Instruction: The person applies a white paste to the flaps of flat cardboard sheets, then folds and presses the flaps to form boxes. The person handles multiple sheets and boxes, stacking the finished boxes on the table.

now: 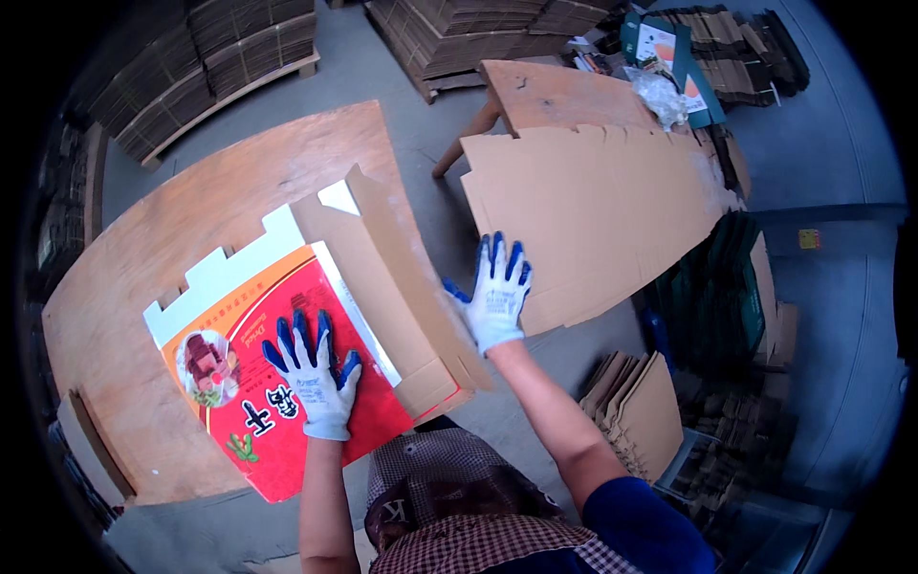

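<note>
A flat printed carton (287, 383), red and orange with white edges, lies on a wooden worktable (220, 191). My left hand (314, 371), in a white glove with blue fingertips, presses flat on its red panel, fingers spread. One brown side panel (402, 277) of the carton is folded up on the right. My right hand (492, 292), gloved the same way, pushes against the outer face of that raised panel with its fingers apart. Neither hand grips anything.
A stack of plain brown carton blanks (593, 210) rests on a second wooden table (555, 96) to the right. Pallets of flattened cardboard (210, 57) stand at the back. More folded cartons (641, 411) lie on the floor at the right.
</note>
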A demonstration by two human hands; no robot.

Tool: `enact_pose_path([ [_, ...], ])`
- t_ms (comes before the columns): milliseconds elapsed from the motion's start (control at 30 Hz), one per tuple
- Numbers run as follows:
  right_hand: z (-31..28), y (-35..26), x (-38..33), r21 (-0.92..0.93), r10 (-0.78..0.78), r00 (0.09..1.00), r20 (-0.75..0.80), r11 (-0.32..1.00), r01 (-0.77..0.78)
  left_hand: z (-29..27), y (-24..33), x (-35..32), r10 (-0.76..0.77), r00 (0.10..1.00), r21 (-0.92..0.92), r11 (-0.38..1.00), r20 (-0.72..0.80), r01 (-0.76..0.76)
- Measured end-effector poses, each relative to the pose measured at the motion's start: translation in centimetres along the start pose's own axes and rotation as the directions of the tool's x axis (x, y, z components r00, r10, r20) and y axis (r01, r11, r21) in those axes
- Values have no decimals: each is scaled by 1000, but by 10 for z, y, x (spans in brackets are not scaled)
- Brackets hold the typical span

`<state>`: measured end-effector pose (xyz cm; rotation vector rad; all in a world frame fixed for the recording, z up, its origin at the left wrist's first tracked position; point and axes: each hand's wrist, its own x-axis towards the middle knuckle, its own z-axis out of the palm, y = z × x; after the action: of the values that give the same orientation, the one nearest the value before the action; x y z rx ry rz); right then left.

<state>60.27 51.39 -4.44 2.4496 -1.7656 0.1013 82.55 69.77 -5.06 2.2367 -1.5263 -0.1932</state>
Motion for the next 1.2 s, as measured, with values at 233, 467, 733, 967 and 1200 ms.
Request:
enact_pose_path([
  [233, 8, 30, 10, 84, -164, 986, -8, 983, 164, 7, 37, 23, 93, 995, -82, 992, -23, -95],
  [467, -13, -46, 2, 905, -347, 932, 107, 423, 53, 19, -16, 6, 1, 1000, -120, 993, -30, -5],
  [733, 20, -118, 9, 567, -591, 806, -39, 651, 505, 13, -12, 10, -51, 998, -265, 964, -36, 40],
  [967, 31, -125, 4, 395, -611, 789, 65, 742, 542, 18, -18, 57, 33, 999, -226, 973, -18, -36],
  [1200, 22, -136, 1, 310, -594, 804, 24, 769, 558, 29, -20, 83, -30, 999, -78, 996, 26, 32],
])
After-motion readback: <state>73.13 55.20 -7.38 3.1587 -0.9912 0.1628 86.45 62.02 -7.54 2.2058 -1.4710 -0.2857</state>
